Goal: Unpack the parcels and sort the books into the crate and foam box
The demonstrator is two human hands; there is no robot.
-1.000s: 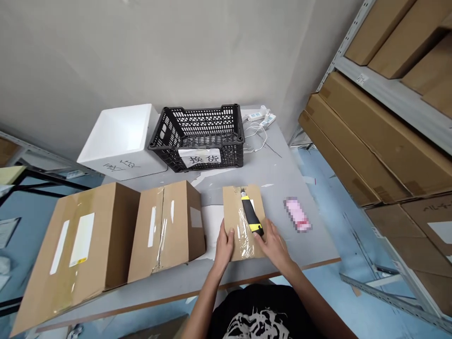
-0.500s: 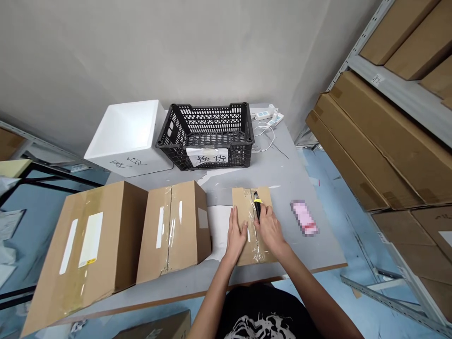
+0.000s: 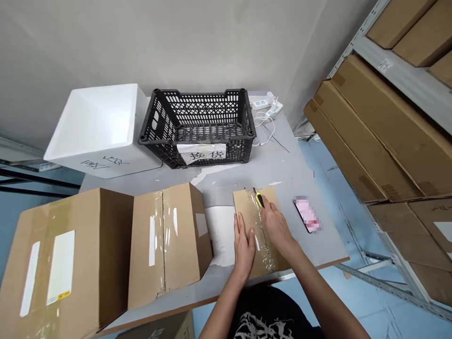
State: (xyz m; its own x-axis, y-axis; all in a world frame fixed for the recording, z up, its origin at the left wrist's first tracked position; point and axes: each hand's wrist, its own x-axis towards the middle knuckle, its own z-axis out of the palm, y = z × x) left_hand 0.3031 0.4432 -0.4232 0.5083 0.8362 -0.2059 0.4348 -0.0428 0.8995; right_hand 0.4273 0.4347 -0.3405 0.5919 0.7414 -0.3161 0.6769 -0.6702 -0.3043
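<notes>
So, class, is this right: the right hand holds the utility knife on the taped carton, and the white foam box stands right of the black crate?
No: the head view shows the white foam box left of the black crate, not right. The rest holds.

The flat brown corrugated-cardboard box [image 3: 256, 235] at lower centre looks matt under glossy clear plastic tape. The yellow-and-black plastic utility knife [image 3: 259, 199] above it is smooth. At upper centre sits a matt black plastic crate [image 3: 197, 99]; at upper left, a smooth white foam box [image 3: 95, 127].
</notes>
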